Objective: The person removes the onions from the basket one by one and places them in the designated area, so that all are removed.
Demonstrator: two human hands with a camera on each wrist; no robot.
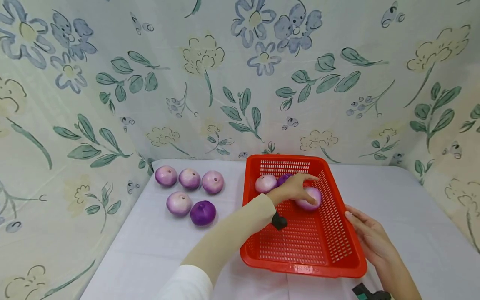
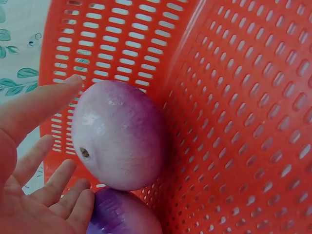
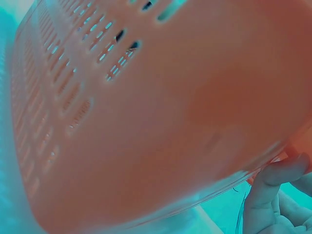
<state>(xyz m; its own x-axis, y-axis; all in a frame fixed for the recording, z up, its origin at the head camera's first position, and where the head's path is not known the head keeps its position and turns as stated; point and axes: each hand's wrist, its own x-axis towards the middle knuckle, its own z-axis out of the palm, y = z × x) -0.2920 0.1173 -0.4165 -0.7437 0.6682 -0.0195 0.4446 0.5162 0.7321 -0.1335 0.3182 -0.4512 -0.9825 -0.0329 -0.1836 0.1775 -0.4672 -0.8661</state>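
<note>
Inside the red plastic basket (image 1: 290,268) my left hand (image 1: 294,188) reaches over the onions with its fingers spread. Nearest to it is a pale purple onion (image 1: 312,200), under its thumb and fingers in the head view. The left wrist view shows the fingers around one side of a pale purple onion (image 2: 119,136), not closed on it. A darker purple onion (image 2: 122,214) lies against that one. Another pale onion (image 1: 266,183) sits by the basket's far left corner. My right hand (image 1: 375,237) holds the basket's right rim, its thumb on the edge (image 3: 278,173).
Left of the basket, several onions lie on the white-covered table: a row of three with a middle onion (image 1: 189,179), then a pale onion (image 1: 179,204) and a deep purple onion (image 1: 203,213) nearer. A floral cloth (image 1: 150,96) hangs behind and at the sides.
</note>
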